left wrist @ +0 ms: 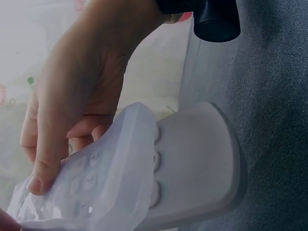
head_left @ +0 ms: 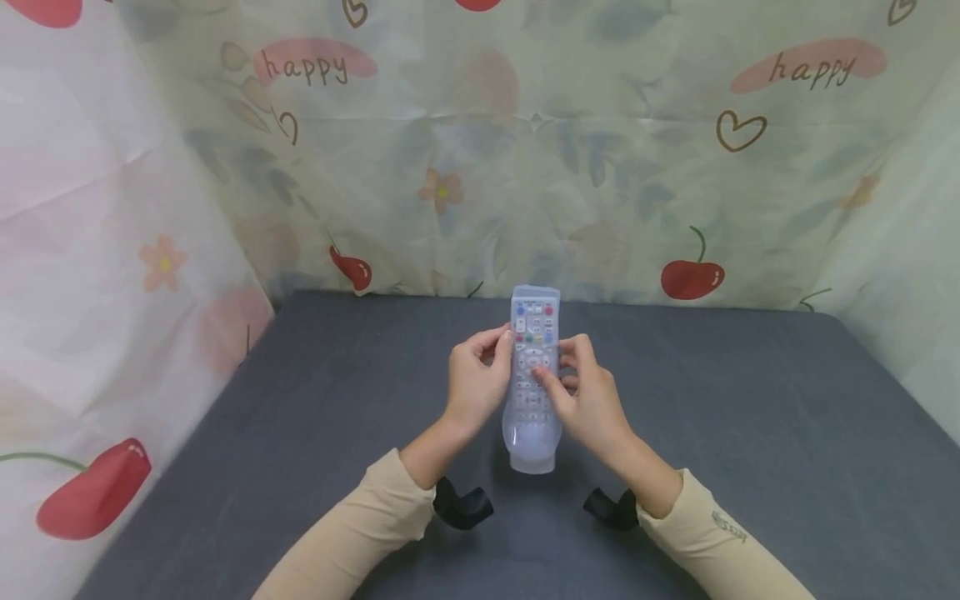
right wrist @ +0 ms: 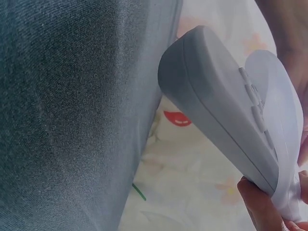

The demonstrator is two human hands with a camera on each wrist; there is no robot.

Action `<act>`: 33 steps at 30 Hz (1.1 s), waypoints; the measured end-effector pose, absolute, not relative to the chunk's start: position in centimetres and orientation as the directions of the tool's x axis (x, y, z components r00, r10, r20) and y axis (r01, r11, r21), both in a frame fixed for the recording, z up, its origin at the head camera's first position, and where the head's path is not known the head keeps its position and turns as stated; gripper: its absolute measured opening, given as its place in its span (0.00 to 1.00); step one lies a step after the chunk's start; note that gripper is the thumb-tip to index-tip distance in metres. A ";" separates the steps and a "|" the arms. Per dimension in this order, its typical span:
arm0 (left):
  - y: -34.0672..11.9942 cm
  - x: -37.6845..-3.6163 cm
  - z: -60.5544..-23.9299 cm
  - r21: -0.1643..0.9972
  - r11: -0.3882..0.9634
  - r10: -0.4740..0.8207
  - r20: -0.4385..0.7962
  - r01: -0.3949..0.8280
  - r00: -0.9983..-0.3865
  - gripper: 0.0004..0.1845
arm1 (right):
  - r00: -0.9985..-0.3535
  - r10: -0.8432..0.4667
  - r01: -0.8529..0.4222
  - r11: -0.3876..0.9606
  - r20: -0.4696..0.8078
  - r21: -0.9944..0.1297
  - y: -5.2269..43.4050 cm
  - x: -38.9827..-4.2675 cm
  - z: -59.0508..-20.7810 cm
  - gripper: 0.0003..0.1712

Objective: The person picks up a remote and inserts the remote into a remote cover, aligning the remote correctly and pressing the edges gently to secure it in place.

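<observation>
The head camera looks forward and down from above onto the dark grey fabric-covered table [head_left: 300, 433], far enough back to take in both forearms and the cherry-printed backdrop cloth [head_left: 600, 167]. Each wrist camera sits very close under its hand, looking along the palm towards the fingers, the left one rolled sideways so the table runs down its right edge. All three views share the white push-button remote control in its clear silicone sleeve [head_left: 534, 375] [left wrist: 192, 163] [right wrist: 216, 106]

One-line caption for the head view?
Both hands, left hand and right hand, hold a remote in a translucent cover above a grey table.
</observation>
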State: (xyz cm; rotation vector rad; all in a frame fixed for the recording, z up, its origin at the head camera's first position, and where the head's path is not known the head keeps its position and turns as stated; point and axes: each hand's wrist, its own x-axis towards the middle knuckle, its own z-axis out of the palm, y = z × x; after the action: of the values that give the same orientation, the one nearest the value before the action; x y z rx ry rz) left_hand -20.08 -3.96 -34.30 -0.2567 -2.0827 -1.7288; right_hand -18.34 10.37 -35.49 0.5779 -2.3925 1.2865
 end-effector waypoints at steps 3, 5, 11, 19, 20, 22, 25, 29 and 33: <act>-3.8 -20.1 -34.4 0.875 0.227 -0.155 0.465 0.427 -0.871 0.11 | -0.849 -0.176 -0.516 0.483 0.499 -0.707 10.3 -18.2 -35.5 0.19; -3.7 -20.1 -34.5 0.862 0.246 -0.173 0.490 0.444 -0.854 0.10 | -0.849 -0.164 -0.515 0.471 0.503 -0.716 10.2 -18.2 -35.5 0.19; -3.4 -20.2 -35.2 0.817 0.289 -0.197 0.560 0.498 -0.805 0.09 | -0.876 -0.093 -0.462 0.440 0.473 -0.770 10.1 -18.2 -35.4 0.20; -3.5 -19.6 -35.5 0.776 0.345 -0.186 0.608 0.528 -0.772 0.08 | -0.911 -0.048 -0.389 0.426 0.409 -0.817 9.7 -18.1 -35.2 0.21; -3.6 -19.5 -35.5 0.774 0.346 -0.182 0.609 0.530 -0.772 0.08 | -0.913 -0.043 -0.385 0.427 0.407 -0.818 9.7 -18.1 -35.2 0.21; -3.6 -19.4 -35.6 0.775 0.338 -0.180 0.610 0.533 -0.772 0.08 | -0.913 -0.039 -0.382 0.427 0.406 -0.820 9.6 -18.2 -35.3 0.21; -3.6 -19.4 -35.8 0.787 0.322 -0.184 0.597 0.526 -0.781 0.08 | -0.915 -0.043 -0.381 0.422 0.402 -0.822 9.6 -18.3 -35.3 0.21; -3.6 -19.5 -35.6 0.804 0.296 -0.173 0.577 0.516 -0.798 0.09 | -0.917 -0.047 -0.379 0.415 0.397 -0.827 9.6 -18.5 -35.1 0.22; -3.6 -19.6 -35.0 0.838 0.237 -0.138 0.530 0.492 -0.837 0.11 | -0.923 -0.057 -0.368 0.410 0.380 -0.834 9.8 -18.6 -34.8 0.22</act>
State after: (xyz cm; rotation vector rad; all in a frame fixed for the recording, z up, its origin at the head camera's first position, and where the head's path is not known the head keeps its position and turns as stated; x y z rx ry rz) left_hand -19.58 -3.61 -34.98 -0.3222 -2.0109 -1.6417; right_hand -18.55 9.83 -34.83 0.3697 -2.3777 1.5177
